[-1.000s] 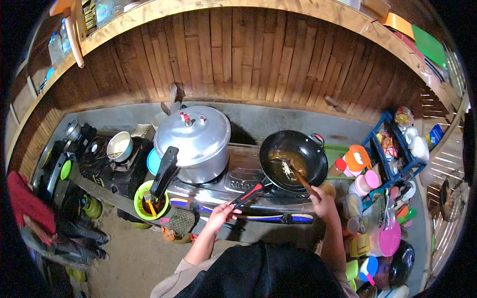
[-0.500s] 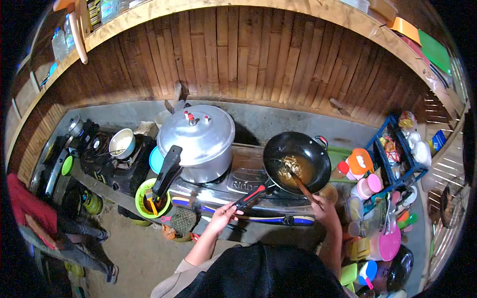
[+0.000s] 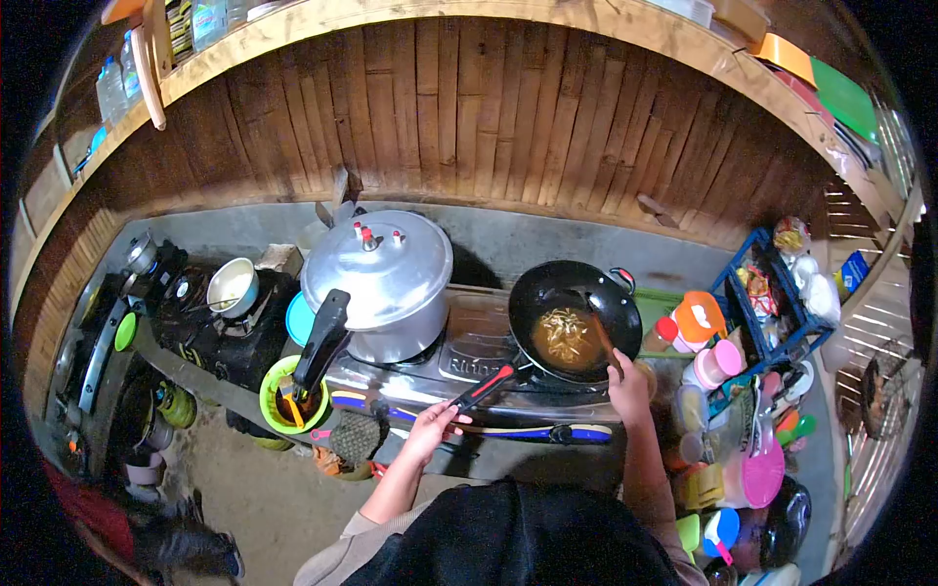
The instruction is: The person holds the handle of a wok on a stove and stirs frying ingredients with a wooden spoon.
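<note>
My left hand (image 3: 431, 428) is closed round the end of the red and black wok handle (image 3: 486, 386). The black wok (image 3: 528, 301) sits on the right side of the stove (image 3: 401, 386), with brown liquid and pale thin strips (image 3: 566, 335) in it. In my right hand (image 3: 628, 387) is a wooden spatula (image 3: 603, 340), its shaft slanting into the wok near the right inner wall. The spatula's tip is hard to make out. Left of the wok, a large lidded pressure cooker (image 3: 375, 273) stands on the stove.
A green bowl (image 3: 269, 396) with a brush sits below the cooker's black handle. Further left is a white bowl (image 3: 233, 287) on a second stove. Jars (image 3: 718, 363) and a blue rack (image 3: 803, 327) crowd the right. Another person (image 3: 98, 513) is at lower left.
The spatula has shifted from the strips toward the wok's right side. The strips, first bunched, lie more spread in the liquid. The other person has moved lower, partly out of view.
</note>
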Demonstrator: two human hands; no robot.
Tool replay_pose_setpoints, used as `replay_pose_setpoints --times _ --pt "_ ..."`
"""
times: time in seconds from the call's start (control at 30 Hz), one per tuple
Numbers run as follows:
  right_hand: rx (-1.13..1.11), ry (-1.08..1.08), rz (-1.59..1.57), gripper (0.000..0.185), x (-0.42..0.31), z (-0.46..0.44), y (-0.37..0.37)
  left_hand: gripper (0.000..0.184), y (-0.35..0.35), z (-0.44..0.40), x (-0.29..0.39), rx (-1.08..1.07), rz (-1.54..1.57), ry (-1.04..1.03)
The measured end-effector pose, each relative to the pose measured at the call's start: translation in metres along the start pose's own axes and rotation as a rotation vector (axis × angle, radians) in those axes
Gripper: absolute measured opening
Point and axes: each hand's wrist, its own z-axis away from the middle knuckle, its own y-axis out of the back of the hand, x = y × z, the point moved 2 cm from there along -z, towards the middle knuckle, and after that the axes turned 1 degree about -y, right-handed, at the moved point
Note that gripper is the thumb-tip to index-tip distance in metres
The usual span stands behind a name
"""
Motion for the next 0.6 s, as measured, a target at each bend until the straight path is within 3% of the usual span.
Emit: replay_pose_setpoints --times 0.17,0.23,0.3,0.33,0.37,0.43,0.47,0.57,0.6 --pt "0.005 0.158 0.017 0.035 0.034 0.015 0.0 0.031 0.002 -0.008 -0.009 0.013 0.067 0.037" --pt "0.054 0.257 0.099 0.032 0.031 0.028 0.019 0.032 0.001 -0.013 -0.023 -0.035 0.378 0.113" --pt "0.031 0.281 -0.044 0.031 0.038 0.039 0.036 0.03 -0.002 -0.023 -0.041 0.017 0.405 0.15" --pt "-0.057 0.081 -0.024 0.033 0.039 0.043 0.047 0.029 -0.002 -0.03 -0.054 0.041 0.243 0.201" --pt "-0.055 0.073 -0.022 0.033 0.036 0.048 0.061 0.028 -0.003 -0.036 -0.066 0.064 0.081 0.247" --pt "-0.141 -0.023 0.103 0.037 0.027 0.058 0.089 0.024 -0.016 -0.038 -0.082 0.007 0.045 0.292" --pt "-0.099 0.08 0.143 0.037 0.008 0.065 0.105 0.024 -0.024 -0.039 -0.084 -0.087 -0.054 0.287" --pt "-0.06 -0.009 -0.029 0.035 0.01 0.078 0.132 0.026 -0.04 -0.049 -0.083 -0.214 -0.241 0.258" --pt "-0.053 0.008 0.016 0.033 -0.001 0.082 0.142 0.03 -0.045 -0.055 -0.073 -0.274 -0.521 0.179"
